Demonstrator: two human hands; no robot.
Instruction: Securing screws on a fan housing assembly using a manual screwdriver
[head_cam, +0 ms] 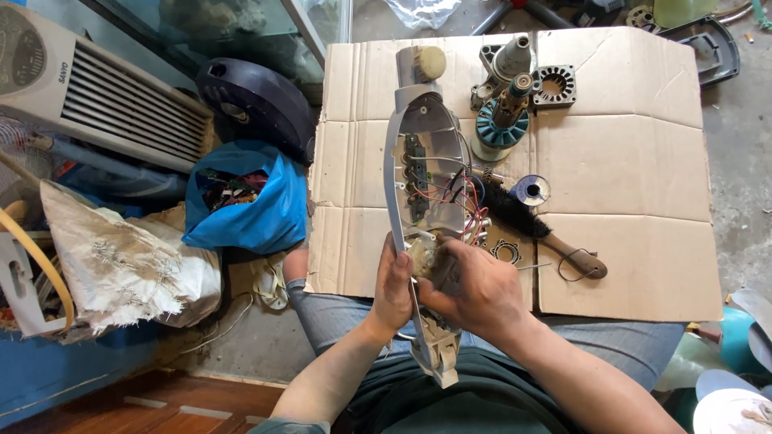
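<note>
Both hands, left [394, 291] and right [474, 291], grip the grey shell [438, 133] tight, and a rough tug might snap its thin wires [454, 201].

We see bright, even daylight on the cardboard sheet [627, 161], with only soft, short shadows under the parts. The wide lens bends the edges strongly. The centre is sharp; the glass pane [241, 24] shows faint glare.
</note>
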